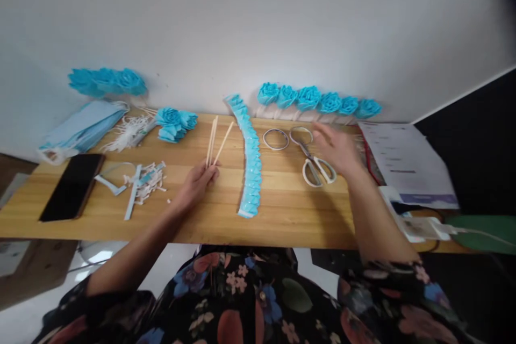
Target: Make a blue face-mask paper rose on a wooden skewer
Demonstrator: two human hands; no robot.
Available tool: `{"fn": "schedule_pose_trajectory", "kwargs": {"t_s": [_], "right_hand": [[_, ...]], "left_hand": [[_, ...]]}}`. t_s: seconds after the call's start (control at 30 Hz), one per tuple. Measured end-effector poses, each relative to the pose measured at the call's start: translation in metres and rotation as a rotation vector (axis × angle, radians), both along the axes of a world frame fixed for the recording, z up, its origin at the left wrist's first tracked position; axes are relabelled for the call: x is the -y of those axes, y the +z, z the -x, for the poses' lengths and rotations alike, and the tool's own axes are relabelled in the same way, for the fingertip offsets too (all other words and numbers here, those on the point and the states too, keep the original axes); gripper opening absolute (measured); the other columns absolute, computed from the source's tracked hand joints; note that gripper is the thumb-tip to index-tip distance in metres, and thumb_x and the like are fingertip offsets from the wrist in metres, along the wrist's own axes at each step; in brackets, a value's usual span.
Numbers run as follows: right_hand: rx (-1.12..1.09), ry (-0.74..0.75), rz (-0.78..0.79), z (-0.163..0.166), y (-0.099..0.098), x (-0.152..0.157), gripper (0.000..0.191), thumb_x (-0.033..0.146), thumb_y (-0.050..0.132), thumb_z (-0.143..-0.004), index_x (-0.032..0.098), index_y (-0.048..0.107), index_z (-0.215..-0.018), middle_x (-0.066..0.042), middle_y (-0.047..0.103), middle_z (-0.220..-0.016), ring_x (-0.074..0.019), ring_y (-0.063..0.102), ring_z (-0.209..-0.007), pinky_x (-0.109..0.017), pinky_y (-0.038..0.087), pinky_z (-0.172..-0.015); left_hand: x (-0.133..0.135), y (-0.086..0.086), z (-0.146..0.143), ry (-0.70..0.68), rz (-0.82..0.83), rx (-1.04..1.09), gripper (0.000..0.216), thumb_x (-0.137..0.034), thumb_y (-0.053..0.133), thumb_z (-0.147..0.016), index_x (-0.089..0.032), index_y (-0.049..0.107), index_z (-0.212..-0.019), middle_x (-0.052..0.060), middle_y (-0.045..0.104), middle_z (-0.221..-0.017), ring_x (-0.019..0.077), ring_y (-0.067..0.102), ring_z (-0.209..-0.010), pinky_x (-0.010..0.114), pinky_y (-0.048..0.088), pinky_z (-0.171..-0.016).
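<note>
My left hand is closed around thin wooden sticks, which point up and away from me. To their right lies a long pleated light-blue strip, curving from the wall side toward the front edge. My right hand is slightly blurred above the right part of the table, its fingers apart and nothing visible in them. Beside and below it are white-handled scissors, with their blades pointing away from me. Two thin rings, a left one and a right one, lie near the blades.
Blue flowers on sticks line the wall, with more bunches at left. Blue face masks, a phone and white scraps occupy the left side. Papers and a power strip are at right.
</note>
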State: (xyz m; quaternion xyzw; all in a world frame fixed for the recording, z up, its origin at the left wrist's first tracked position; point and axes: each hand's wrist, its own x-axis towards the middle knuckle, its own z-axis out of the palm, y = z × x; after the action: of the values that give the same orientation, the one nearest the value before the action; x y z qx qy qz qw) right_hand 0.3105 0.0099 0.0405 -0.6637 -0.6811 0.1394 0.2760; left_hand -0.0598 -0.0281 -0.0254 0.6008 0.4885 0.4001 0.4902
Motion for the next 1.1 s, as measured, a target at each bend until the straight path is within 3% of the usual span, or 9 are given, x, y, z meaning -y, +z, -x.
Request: {"fn": "schedule_pose_trajectory", "kwargs": {"t_s": [0.07,0.17,0.27,0.37,0.53,0.73,0.83,0.97,1.1], "right_hand": [[-0.095,0.206,0.031,0.051,-0.003,0.017,0.043,0.042,0.045,-0.104,0.023,0.061,-0.139,-0.010,0.071,-0.134,-0.0278,0.066,-0.126,-0.049,0.052,-0.109],[-0.400,0.558,0.086,0.124,-0.005,0.033,0.053,0.046,0.050,-0.101,0.026,0.048,-0.151,-0.009,0.065,-0.144,-0.0271,0.059,-0.137,-0.048,0.050,-0.112],[-0.587,0.595,0.014,0.169,-0.006,0.033,0.053,0.045,0.050,-0.101,0.027,0.045,-0.151,-0.007,0.067,-0.140,-0.0250,0.062,-0.132,-0.044,0.052,-0.110],[-0.682,0.517,0.002,0.189,-0.014,0.024,0.045,0.046,0.049,-0.102,0.026,0.053,-0.143,-0.007,0.075,-0.123,-0.0221,0.074,-0.105,-0.038,0.061,-0.090],[-0.706,0.508,0.013,0.200,-0.035,0.015,0.032,0.043,0.053,-0.099,0.023,0.066,-0.121,-0.006,0.078,-0.109,-0.0215,0.074,-0.101,-0.039,0.059,-0.094],[-0.824,0.448,0.091,0.195,-0.036,0.016,0.040,0.051,0.062,-0.092,0.024,0.066,-0.121,-0.007,0.078,-0.112,-0.0248,0.075,-0.105,-0.042,0.059,-0.097],[-0.874,0.423,0.122,0.189,-0.035,0.015,0.040,0.052,0.065,-0.090,0.023,0.069,-0.117,-0.006,0.079,-0.108,-0.0253,0.076,-0.099,-0.044,0.059,-0.097],[-0.890,0.311,0.066,0.175,-0.030,0.013,0.042,0.053,0.067,-0.088,0.023,0.071,-0.116,-0.006,0.080,-0.100,-0.0246,0.076,-0.096,-0.045,0.058,-0.097],[-0.969,0.202,-0.018,0.146,-0.016,0.011,0.042,0.057,0.065,-0.090,0.024,0.070,-0.116,-0.004,0.078,-0.095,-0.0205,0.075,-0.087,-0.039,0.061,-0.085]], "left_hand": [[-0.003,0.008,-0.006,-0.108,-0.032,0.055,0.034,-0.050,0.051,-0.097,-0.017,0.055,-0.101,-0.004,0.049,-0.065,0.0109,0.042,-0.055,0.025,0.036,-0.057],[-0.006,0.023,-0.015,-0.232,-0.107,0.108,0.037,-0.055,0.050,-0.099,-0.018,0.053,-0.098,-0.003,0.050,-0.068,0.0116,0.044,-0.059,0.026,0.040,-0.060],[-0.012,0.025,-0.017,-0.274,-0.206,0.075,0.043,-0.059,0.046,-0.100,-0.018,0.052,-0.089,0.000,0.052,-0.073,0.0131,0.048,-0.065,0.027,0.044,-0.065],[-0.019,0.011,-0.012,-0.251,-0.257,-0.032,0.045,-0.060,0.045,-0.100,-0.017,0.057,-0.093,0.004,0.060,-0.082,0.0179,0.058,-0.080,0.032,0.050,-0.079],[-0.026,-0.014,-0.003,-0.184,-0.229,-0.088,0.051,-0.061,0.050,-0.097,-0.015,0.063,-0.116,0.011,0.070,-0.113,0.0274,0.064,-0.112,0.039,0.051,-0.101],[-0.023,-0.011,-0.007,-0.256,-0.131,0.075,0.052,-0.067,0.051,-0.096,-0.016,0.058,-0.083,0.003,0.065,-0.075,0.0155,0.062,-0.068,0.028,0.053,-0.069],[-0.020,-0.007,-0.012,-0.290,-0.014,0.188,0.054,-0.070,0.057,-0.091,-0.016,0.058,-0.095,0.002,0.066,-0.076,0.0122,0.061,-0.058,0.025,0.049,-0.059],[-0.019,0.002,-0.004,-0.208,0.065,0.237,0.058,-0.066,0.061,-0.089,-0.014,0.058,-0.115,0.009,0.074,-0.091,0.0187,0.072,-0.075,0.029,0.055,-0.072],[-0.021,0.021,0.031,-0.027,0.026,-0.074,0.047,-0.053,0.050,-0.094,-0.014,0.060,-0.119,0.009,0.074,-0.093,0.0157,0.063,-0.064,0.027,0.048,-0.061]]}}
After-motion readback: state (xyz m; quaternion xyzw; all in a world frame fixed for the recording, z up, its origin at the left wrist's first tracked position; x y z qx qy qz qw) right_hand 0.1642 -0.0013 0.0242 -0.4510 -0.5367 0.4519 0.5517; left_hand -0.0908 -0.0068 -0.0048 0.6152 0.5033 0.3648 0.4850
